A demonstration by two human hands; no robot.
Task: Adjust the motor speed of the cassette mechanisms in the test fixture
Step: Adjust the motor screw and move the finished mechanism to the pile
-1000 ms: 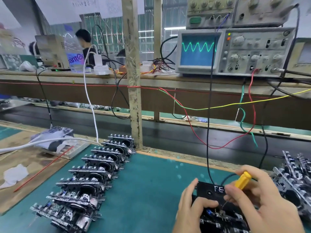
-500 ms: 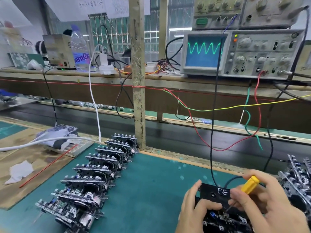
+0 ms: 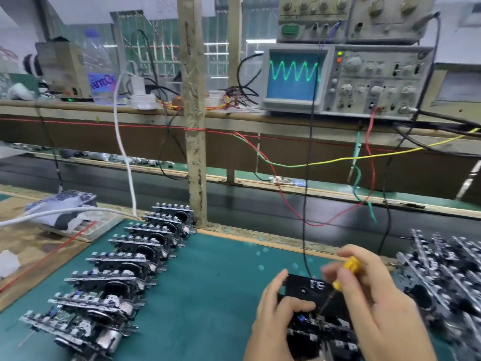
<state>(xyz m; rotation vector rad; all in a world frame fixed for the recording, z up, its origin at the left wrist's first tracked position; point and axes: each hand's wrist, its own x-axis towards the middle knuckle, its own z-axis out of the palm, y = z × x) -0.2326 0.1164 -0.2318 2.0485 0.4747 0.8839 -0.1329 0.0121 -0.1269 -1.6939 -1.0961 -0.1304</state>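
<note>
The person is trimming the motor speed of a cassette mechanism (image 3: 322, 332) seated in the black test fixture (image 3: 307, 289), which is sitting on the green bench (image 3: 208, 282) directly under both hands. The right hand (image 3: 377, 303) is pinching a yellow-handled screwdriver (image 3: 343, 276) between thumb and fingertips, the fingers curled closely round the handle; its thin blade is slanting down from those fingers to a point on the mechanism just beyond the left thumb. The left hand (image 3: 278, 316) is bracing the fixture, its fingers lying along the near-left side and the thumb pressing across the top.

To do this step well, the blade likely needs to be staying seated in the trimmer slot while the fingers are rolling the handle in tiny amounts, with no downward force. The eyes should be going to the oscilloscope (image 3: 341, 79) on the shelf beyond the fingers, where a green sine trace (image 3: 294, 71) is showing; presumably the trace is what to settle. The left hand should be keeping the fixture from shifting so the blade is not slipping. A row of other mechanisms (image 3: 122, 277) is lying well left of the fingers.
</note>
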